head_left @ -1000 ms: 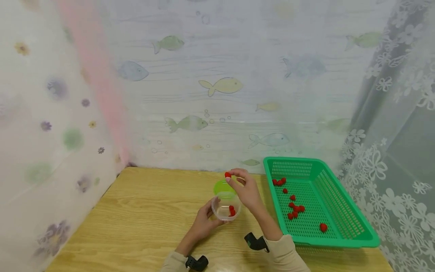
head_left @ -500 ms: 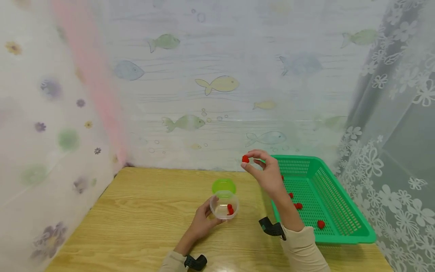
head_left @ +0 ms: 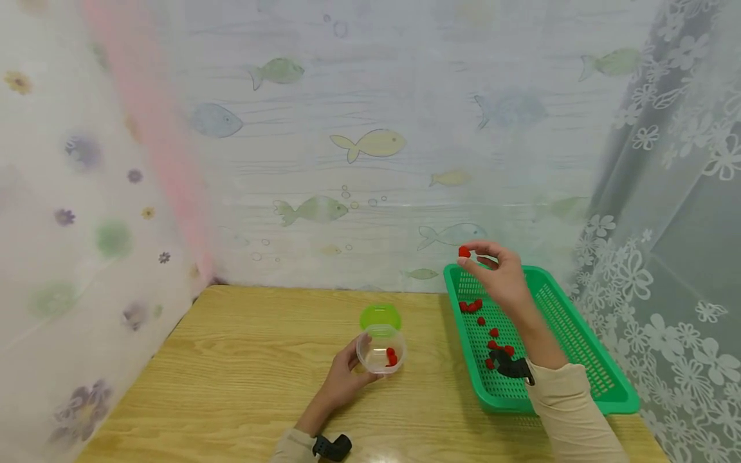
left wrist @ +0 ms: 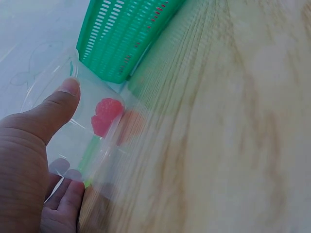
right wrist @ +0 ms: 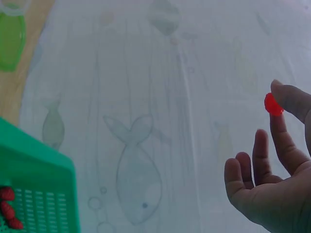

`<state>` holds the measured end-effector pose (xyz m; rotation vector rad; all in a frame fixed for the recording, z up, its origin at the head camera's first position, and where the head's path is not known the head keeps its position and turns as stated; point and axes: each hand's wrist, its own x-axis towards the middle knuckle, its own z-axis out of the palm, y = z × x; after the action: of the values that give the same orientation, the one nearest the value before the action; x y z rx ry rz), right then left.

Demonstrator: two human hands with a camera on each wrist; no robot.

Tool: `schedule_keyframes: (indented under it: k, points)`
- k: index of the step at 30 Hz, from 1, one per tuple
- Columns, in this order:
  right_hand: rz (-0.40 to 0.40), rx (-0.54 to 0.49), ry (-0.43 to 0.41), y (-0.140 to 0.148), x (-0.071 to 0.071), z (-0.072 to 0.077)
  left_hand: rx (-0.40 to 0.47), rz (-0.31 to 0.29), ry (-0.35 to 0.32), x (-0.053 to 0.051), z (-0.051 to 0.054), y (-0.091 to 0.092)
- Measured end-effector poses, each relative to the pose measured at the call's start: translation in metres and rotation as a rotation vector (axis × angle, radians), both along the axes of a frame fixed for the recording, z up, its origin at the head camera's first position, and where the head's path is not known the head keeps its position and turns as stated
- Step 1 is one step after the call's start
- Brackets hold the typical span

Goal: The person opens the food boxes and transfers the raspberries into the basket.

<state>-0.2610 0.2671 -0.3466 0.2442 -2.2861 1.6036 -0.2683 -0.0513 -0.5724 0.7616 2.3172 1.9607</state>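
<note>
My left hand (head_left: 343,379) holds a clear plastic tub (head_left: 370,368) on the table, thumb and fingers round its side. A few raspberries (left wrist: 106,116) lie inside it, against one wall. Above the left part of a green basket (head_left: 585,321), my right hand (head_left: 500,273) pinches one raspberry (head_left: 464,252) between thumb and index finger. In the right wrist view the other fingers (right wrist: 262,150) of that hand are spread apart from the berry. Several more raspberries (head_left: 471,307) lie on the basket's floor; the right forearm hides some of that floor.
A light green lid (head_left: 379,315) lies on the wooden table (head_left: 249,360) just behind the tub. Behind the table hangs a curtain (head_left: 370,173) with printed fish. A lacy curtain (head_left: 683,289) hangs at the right, beside the basket.
My right hand has moved from above the tub to the right, up and over the basket, still pinching the raspberry. The left hand and tub have stayed in place.
</note>
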Motion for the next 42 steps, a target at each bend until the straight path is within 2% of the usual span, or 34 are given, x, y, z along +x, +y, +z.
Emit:
schedule_keyframes:
  k: [5,11,17,20,34,42]
  points:
    - [-0.034,0.022,-0.047,0.024,-0.006,-0.010,-0.010,-0.001,0.008,0.003,0.001,-0.001]
    - [-0.039,0.110,-0.114,0.053,-0.014,-0.033,-0.010,-0.002,-0.005,0.005,0.002,0.000]
    - [-0.006,0.141,-0.223,0.073,-0.020,-0.054,-0.008,-0.004,-0.006,0.005,0.002,0.001]
    - [0.015,0.136,-0.248,0.079,-0.022,-0.061,-0.009,-0.002,-0.003,0.005,0.002,0.001]
    - [0.028,0.159,-0.308,0.098,-0.026,-0.082,-0.004,-0.016,-0.003,0.005,0.002,0.001]
    - [0.047,0.160,-0.285,0.101,-0.023,-0.083,-0.004,-0.005,-0.004,0.005,0.002,0.002]
